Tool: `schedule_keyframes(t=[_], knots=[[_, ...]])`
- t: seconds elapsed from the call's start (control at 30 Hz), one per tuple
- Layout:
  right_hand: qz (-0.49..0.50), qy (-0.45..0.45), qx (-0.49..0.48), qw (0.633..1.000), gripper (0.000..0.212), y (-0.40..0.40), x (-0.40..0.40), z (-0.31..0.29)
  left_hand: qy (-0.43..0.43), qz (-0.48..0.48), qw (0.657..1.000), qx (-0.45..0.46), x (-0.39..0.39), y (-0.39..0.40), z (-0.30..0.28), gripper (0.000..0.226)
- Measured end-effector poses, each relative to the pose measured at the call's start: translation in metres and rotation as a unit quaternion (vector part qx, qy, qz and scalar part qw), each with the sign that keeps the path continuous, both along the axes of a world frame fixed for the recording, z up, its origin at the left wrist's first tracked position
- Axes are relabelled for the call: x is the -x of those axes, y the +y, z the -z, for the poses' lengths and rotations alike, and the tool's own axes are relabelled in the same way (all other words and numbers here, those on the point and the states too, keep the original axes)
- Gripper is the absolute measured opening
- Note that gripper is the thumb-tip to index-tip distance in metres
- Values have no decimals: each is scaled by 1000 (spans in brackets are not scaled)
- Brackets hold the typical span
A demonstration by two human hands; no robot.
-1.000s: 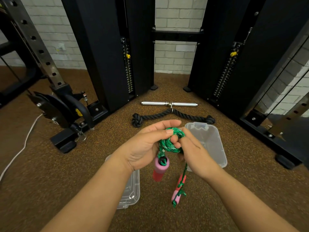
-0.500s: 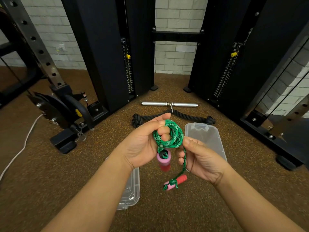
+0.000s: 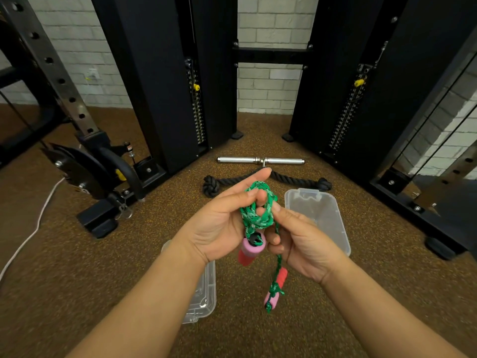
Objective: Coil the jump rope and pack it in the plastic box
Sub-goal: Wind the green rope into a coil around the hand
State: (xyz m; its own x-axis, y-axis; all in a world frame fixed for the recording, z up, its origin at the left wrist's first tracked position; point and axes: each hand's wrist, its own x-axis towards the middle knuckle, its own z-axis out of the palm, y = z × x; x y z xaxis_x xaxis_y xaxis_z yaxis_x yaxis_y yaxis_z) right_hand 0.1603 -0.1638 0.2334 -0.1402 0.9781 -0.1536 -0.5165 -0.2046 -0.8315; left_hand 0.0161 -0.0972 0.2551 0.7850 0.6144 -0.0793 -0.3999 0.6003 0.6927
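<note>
The green jump rope [image 3: 254, 215] is wound in a small coil around the fingers of my left hand [image 3: 222, 226], held above the floor. One pink foam handle [image 3: 251, 250] hangs just under the coil against my left palm. My right hand [image 3: 299, 241] pinches the loose strand beside the coil; the second pink-and-red handle [image 3: 276, 286] dangles from that strand below my right wrist. The clear plastic box [image 3: 320, 218] lies open on the floor just right of my hands. Its clear lid [image 3: 204, 288] lies on the floor beneath my left forearm, partly hidden.
A chrome bar handle [image 3: 260, 160] and a black knotted triceps rope [image 3: 296, 178] lie on the brown floor beyond my hands. Black cable-machine columns [image 3: 165, 81] stand left and right. A rack foot [image 3: 99, 220] and a white cable [image 3: 33, 228] are at the left.
My right hand let the strand out and came back up to the coil, adding another turn. The dangling handle swung up sideways, then dropped to hang lower.
</note>
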Motion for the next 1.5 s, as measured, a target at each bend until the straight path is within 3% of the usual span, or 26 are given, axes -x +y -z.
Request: schedule_keyframes(t=[0.1,0.2,0.27,0.3,0.4,0.53,0.6,0.67,0.8,0.87,0.97,1.03,1.13,1.2,1.3,1.5], knots=[[51,-122,7,991,22,1,2,1,37,-68,997,3,-4,1,-4,52],[94,-315,2,944,19,-2,2,11,99,-170,981,6,-6,4,-7,44],[84,-461,-34,883,21,-5,4,18,166,-235,958,-19,-6,9,-3,37],[56,-543,-65,836,24,-8,5,20,211,-257,942,-42,-6,11,1,34],[-35,-739,-147,656,27,-16,16,16,335,-287,891,-111,-6,14,8,26],[-18,-787,-282,549,25,-21,34,0,393,-279,841,-247,-10,9,12,29],[7,-781,-319,537,23,-21,36,-7,418,-248,821,-299,-12,6,15,33],[-5,-769,-321,552,23,-20,32,-16,429,-214,814,-328,-13,4,16,38],[-17,-710,-287,643,15,-17,11,-27,416,-174,811,-372,-9,-1,12,46],[10,-660,-262,703,8,-13,1,-29,401,-134,834,-353,-9,-3,12,51],[70,-552,-183,811,16,-7,-9,-29,386,-76,864,-314,-9,-6,13,60],[87,-460,-128,874,21,-5,-11,-30,354,-60,886,-293,-11,-7,14,53],[69,-331,-63,939,20,-3,-14,-30,283,-45,933,-219,-11,-7,11,42],[59,-275,-25,959,22,-3,-15,-31,258,-27,949,-179,-10,-6,11,60],[67,-232,31,970,31,-2,-14,-25,255,14,948,-192,-6,-5,12,75],[-41,-214,52,975,33,-4,-13,-17,244,30,956,-161,-2,-2,6,70]])
